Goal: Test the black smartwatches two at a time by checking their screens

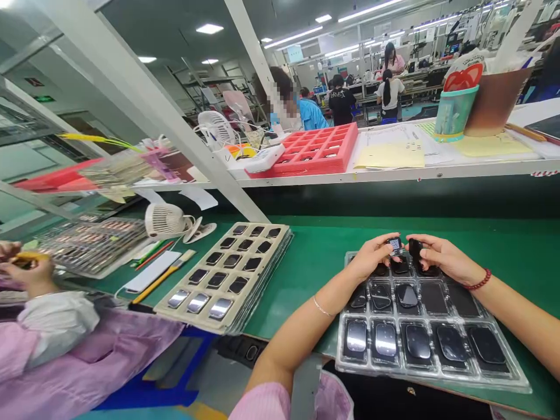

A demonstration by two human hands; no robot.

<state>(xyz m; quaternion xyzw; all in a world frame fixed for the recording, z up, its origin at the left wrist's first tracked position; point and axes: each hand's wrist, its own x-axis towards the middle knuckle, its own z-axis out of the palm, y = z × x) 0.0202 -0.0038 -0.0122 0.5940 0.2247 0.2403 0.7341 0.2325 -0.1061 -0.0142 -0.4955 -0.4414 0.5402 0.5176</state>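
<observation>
In my left hand (371, 255) is a small dark smartwatch-size module with a QR code label (395, 245) facing me, pinched between thumb and fingers. My right hand (448, 256) grips a black glossy watch screen (415, 249), tilted upright. Both hands are above the back rows of a clear plastic tray (394, 368). Its front row holds several black rounded-square watch screens (418, 341). The middle row has screens on the left, such as one shiny screen (407, 295), and bare dark pockets (434, 297) on the right. My hands partly cover the back row.
Left of me, a stack of beige trays (231, 268) holds more screens. Beyond it are a brush (164, 277), a small white fan (166, 220) and a co-worker's hands (32, 268). A shelf (394, 172) with a red divided tray (315, 149) crosses above the green bench (315, 256).
</observation>
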